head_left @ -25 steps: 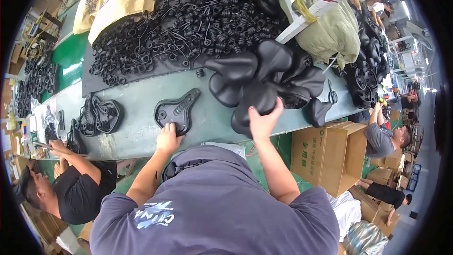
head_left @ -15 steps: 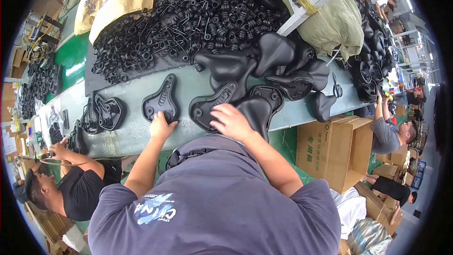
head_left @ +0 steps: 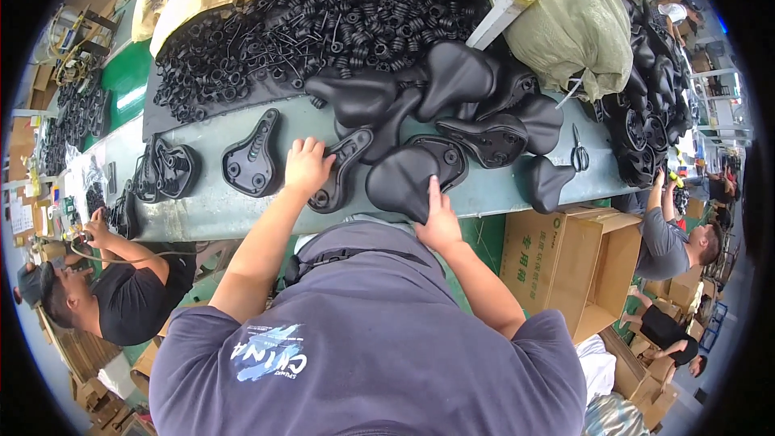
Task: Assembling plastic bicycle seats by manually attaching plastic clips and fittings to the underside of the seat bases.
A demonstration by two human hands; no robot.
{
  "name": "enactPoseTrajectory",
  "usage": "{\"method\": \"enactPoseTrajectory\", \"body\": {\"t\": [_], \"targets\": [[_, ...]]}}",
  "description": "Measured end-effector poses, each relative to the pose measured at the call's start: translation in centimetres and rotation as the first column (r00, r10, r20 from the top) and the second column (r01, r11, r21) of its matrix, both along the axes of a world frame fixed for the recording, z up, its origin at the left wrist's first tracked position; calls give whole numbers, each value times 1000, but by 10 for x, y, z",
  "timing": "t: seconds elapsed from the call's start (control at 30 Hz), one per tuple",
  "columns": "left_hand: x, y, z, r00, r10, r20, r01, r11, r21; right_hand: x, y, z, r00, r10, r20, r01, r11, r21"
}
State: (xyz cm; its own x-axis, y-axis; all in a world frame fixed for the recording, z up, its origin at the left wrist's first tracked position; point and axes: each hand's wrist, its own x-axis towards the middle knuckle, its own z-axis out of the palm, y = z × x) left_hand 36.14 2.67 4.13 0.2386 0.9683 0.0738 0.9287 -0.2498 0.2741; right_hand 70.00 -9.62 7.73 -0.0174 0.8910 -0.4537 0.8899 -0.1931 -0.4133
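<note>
Left hand (head_left: 307, 165) lies open-palmed on an upturned saddle base (head_left: 339, 171) — right hand (head_left: 440, 222) flat, pressing a black saddle (head_left: 404, 182).

Counts — two hands on the bench: left hand (head_left: 307, 165), right hand (head_left: 440, 222). Saddle base plates (head_left: 252, 153) lying open-side up: two near the hands. Black saddle covers (head_left: 404, 182) — about eight in the middle pile. One pair of scissors (head_left: 580, 148). One open cardboard box (head_left: 565, 262). Springs (head_left: 323, 24): too many to count.

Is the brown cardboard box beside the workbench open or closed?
Open: the cardboard box has its top flaps spread outward, showing its inside.
</note>
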Motion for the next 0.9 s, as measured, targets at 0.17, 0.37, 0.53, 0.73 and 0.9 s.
{"method": "enactPoseTrajectory", "body": {"t": [0.17, 0.37, 0.53, 0.73, 0.9], "targets": [[-23, -32, -14, 959, 18, -283, -33, 998, -47, 77, 16, 71, 962, 8, -272, 116, 891, 439], [-46, -45, -38, 890, 370, -268, -432, 874, -225, 161, 28, 173, 996, -12, -90, 61, 821, 567], [11, 16, -10, 864, 423, 274, -318, 879, -356, 185, 63, 157, 945, 168, 280, -224, 957, 184], [66, 78, -18, 294, 833, 468, -155, 525, -837, 131, 105, -23, 860, 351, 371, -486, 784, 386], [49, 92, -26, -15, 912, 409, 101, 408, -907, 45, 108, -20, 982, 174, -74, -74, 711, 699]]}}
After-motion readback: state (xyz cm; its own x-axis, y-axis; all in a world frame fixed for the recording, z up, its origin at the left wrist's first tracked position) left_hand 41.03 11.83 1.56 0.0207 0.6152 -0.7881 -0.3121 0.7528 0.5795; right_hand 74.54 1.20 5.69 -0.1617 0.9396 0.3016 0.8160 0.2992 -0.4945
